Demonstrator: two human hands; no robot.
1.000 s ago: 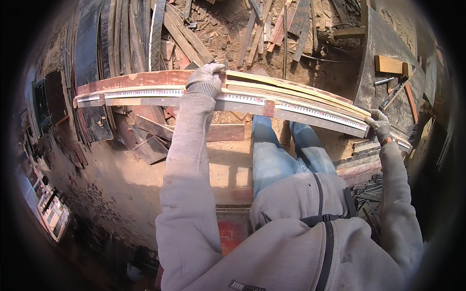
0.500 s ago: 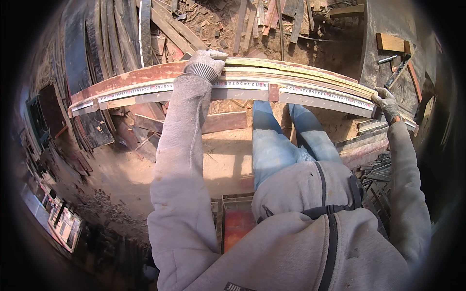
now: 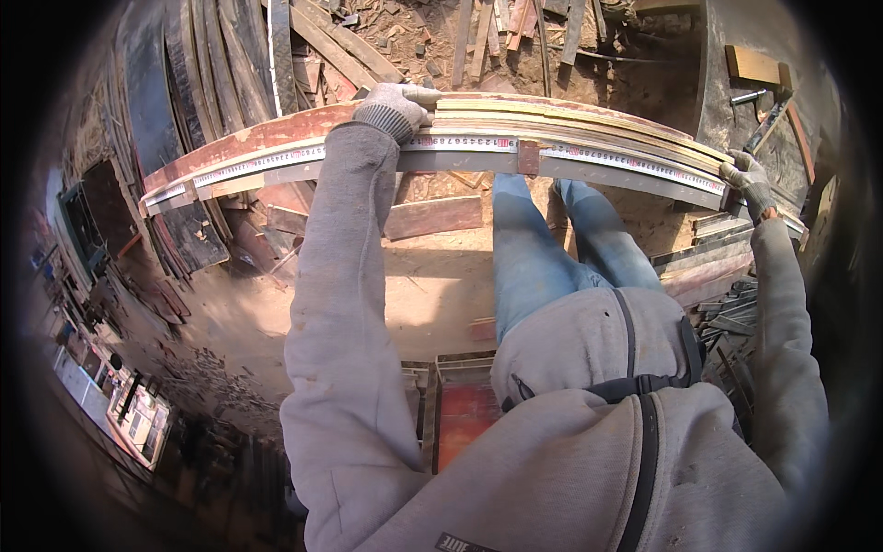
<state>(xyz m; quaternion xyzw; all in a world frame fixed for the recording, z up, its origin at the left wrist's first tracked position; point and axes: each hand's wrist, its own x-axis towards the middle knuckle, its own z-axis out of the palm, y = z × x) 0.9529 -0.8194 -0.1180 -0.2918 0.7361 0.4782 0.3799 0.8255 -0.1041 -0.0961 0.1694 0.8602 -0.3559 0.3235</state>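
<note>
A long stack of thin wooden strips [image 3: 570, 122] lies crosswise in front of me, over a grey beam with a tape-measure scale [image 3: 625, 163] along its near side. A reddish, worn board [image 3: 267, 129] continues the stack to the left. My left hand [image 3: 395, 106], in a pale knit glove, is closed over the stack's far edge left of the middle, at the strips' left ends. At their right ends my gloved right hand [image 3: 752, 184] has its fingers wrapped round them. The undersides of both grips are hidden.
Long dark planks [image 3: 207, 83] lie at the far left, with scrap wood [image 3: 487, 37] beyond the beam. A dark panel at the right bears a wood block [image 3: 754, 66] and a hammer-like tool [image 3: 768, 124]. More stacked strips [image 3: 708, 253] lie beside my legs; a red-bottomed box [image 3: 464, 414] is near me.
The whole view has shifted slightly, with the scene a little further right and higher. My left thumb stretches out more along the strips. Both hands stay on the stack.
</note>
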